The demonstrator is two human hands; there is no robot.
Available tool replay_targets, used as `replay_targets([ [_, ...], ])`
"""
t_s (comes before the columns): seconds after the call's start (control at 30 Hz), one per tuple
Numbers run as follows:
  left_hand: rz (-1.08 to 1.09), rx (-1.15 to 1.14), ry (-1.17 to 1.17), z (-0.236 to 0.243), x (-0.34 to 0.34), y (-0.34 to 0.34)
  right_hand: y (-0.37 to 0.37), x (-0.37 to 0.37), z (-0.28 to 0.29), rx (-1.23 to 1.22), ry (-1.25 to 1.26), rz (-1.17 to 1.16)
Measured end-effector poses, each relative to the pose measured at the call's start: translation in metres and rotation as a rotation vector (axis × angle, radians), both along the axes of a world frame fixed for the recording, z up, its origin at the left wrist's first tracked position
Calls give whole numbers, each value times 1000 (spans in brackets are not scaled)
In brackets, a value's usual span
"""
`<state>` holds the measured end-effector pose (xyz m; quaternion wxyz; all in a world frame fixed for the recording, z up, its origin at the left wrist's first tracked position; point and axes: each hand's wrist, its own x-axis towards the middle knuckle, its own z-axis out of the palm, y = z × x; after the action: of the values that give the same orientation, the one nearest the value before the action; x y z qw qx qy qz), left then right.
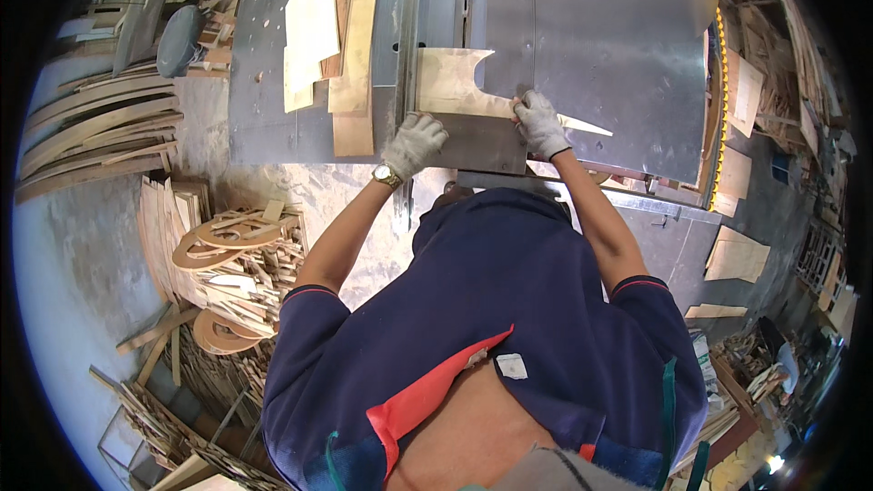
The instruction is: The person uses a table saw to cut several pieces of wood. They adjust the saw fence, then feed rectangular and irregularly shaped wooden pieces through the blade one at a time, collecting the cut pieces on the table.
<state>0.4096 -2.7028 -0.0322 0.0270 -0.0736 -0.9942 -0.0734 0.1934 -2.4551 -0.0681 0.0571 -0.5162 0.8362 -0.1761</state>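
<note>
A pale wooden board (455, 84) with a curved cut-out lies flat on a dark metal machine table (618, 45), its left edge along a long metal fence (410, 27). A thin pointed tip of wood (587, 125) shows past my right hand. My right hand (540, 125), in a grey glove, is closed on the board near the curve. My left hand (415, 142), gloved and with a watch at the wrist, has curled fingers beside the fence and the board's near left corner. Whatever those fingers hold is hidden.
Left of the fence, several flat wood pieces (353, 82) lie overlapped on the table. Curved wooden strips (100, 132) are stacked at the far left. A pile of offcuts (245, 282) lies on the floor at my left. Loose panels (737, 255) lie at the right.
</note>
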Motion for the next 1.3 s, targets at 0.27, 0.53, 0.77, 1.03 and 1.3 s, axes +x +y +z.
replay_targets([
  [0.27,126,198,56,9,42,35,-4,-5,10,0,-39,-13],
  [0.53,863,819,299,20,15,-6,21,16,58,-50,-36,6],
  [0.77,874,1285,176,41,-24,-43,37,42,96,-139,-38,124],
  [1.03,777,1338,84,55,-18,-39,47,49,117,-171,-5,123],
  [1.3,617,2234,237,71,-19,-24,67,59,91,-270,-113,106],
])
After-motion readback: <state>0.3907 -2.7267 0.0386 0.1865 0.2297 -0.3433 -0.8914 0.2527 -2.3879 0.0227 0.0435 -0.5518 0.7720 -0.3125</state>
